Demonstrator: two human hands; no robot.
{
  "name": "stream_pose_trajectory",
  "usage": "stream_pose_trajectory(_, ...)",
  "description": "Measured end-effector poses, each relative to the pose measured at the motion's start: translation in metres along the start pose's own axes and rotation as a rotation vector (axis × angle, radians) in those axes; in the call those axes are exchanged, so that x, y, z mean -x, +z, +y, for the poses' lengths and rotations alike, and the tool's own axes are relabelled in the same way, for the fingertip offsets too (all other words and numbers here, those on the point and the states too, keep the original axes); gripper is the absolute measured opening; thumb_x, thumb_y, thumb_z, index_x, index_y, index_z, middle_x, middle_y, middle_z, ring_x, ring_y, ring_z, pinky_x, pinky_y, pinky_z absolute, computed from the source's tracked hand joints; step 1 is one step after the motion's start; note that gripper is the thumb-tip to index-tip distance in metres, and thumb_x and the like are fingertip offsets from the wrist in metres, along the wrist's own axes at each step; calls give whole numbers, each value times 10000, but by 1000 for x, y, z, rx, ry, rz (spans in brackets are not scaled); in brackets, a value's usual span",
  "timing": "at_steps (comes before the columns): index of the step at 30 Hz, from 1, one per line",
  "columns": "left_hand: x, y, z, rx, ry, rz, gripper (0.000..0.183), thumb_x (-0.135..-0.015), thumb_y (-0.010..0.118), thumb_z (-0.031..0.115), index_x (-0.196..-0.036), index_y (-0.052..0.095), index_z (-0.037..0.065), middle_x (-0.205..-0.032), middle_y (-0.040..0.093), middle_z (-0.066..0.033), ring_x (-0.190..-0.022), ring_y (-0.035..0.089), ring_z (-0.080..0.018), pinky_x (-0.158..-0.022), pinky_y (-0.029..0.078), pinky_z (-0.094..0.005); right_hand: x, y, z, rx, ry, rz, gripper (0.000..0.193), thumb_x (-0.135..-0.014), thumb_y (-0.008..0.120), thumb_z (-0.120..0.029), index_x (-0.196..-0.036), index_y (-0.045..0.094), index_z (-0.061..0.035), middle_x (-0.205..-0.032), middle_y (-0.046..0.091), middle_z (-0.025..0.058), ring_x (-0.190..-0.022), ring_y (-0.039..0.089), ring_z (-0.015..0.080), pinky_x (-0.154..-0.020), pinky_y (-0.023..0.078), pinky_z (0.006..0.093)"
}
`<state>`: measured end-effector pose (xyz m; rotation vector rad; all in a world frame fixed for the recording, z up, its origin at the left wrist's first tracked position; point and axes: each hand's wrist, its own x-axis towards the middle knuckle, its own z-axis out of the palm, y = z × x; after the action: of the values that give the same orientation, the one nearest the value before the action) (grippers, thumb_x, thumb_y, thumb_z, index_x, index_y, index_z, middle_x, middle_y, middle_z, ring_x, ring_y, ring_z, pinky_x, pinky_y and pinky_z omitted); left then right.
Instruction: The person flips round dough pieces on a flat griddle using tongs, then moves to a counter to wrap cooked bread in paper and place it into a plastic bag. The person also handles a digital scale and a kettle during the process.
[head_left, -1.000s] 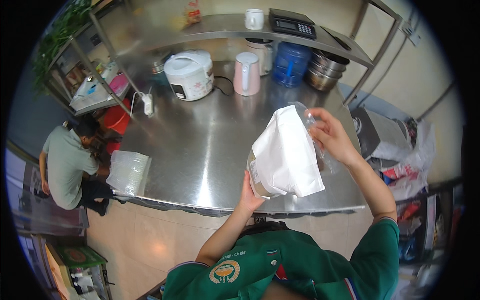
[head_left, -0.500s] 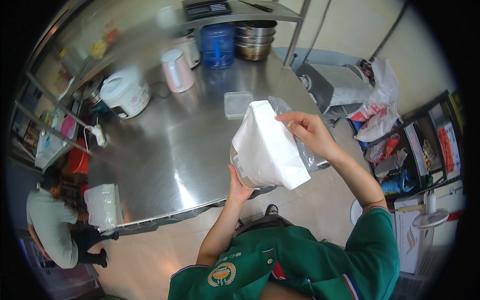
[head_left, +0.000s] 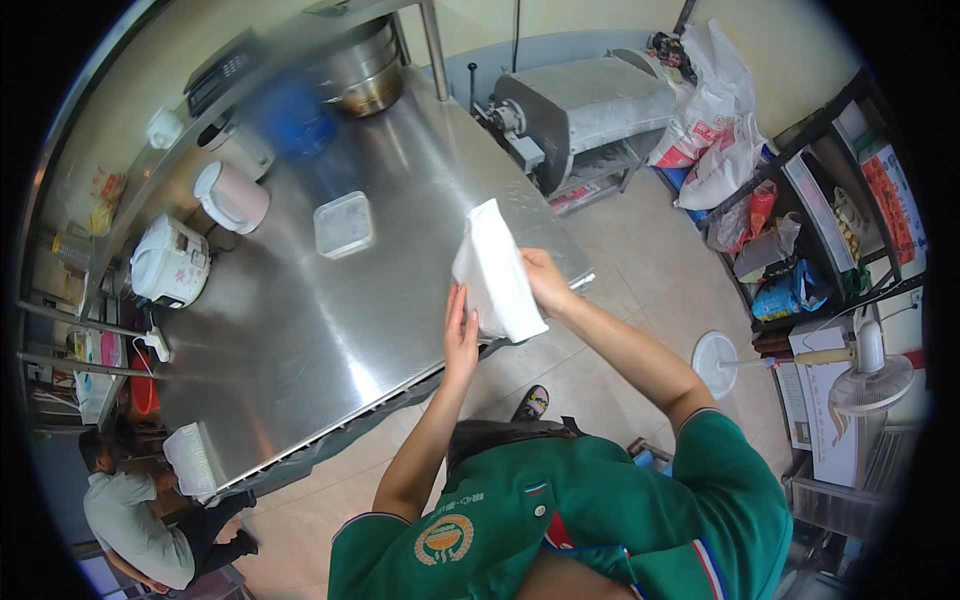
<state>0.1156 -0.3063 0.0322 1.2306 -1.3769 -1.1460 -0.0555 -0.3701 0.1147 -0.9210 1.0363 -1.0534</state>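
Observation:
A white paper-wrapped package (head_left: 506,275) is held up above the near right edge of the steel table. My left hand (head_left: 462,340) presses against its left side, with the fingers fairly straight along it. From the right side my right hand (head_left: 545,282) grips it; some of those fingers are hidden behind the package. Its narrow white side faces up toward me, and its contents do not show. On the table beyond lies a clear square plastic container (head_left: 344,225).
The steel table (head_left: 300,330) carries a pink kettle (head_left: 232,197), a rice cooker (head_left: 172,262) and metal bowls (head_left: 368,85). A grey machine (head_left: 600,110) stands at the back right, near a black shelf (head_left: 825,215) and a fan (head_left: 870,380). Another person (head_left: 140,520) is at the lower left.
The view has swung right. My right hand has gone from a pointing finger at the package's top to a grip on its side. The package is turned more edge-on.

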Motion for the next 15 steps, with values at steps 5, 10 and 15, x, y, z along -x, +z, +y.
stream_pose_trajectory(5,24,40,27,-347,359,-10,1121,-695,754,518,-1473,168,-37,-1522,176,-277,-1407,204,-430,-1127,221,-489,25,-21,-4,332,-95,-53,482,-912,596,-379,-819,683,86,-663,662,128,-616,634,148,-568,492,319)
stream_pose_trajectory(10,8,65,50,-540,360,-57,1297,-575,812,602,-1473,135,-43,-1511,212,-268,-1403,227,-413,-1130,220,-460,18,-36,-17,349,-115,-57,331,-837,655,-243,-819,673,87,-674,666,183,-624,672,199,-572,503,321)
stream_pose_trajectory(15,-44,96,74,-499,361,33,1037,-674,823,418,-1427,275,-37,-1399,396,-220,-1297,407,-363,-1069,337,-426,-1,-68,-51,205,-253,79,233,-816,677,-175,-804,678,58,-685,674,165,-607,671,200,-563,505,322)
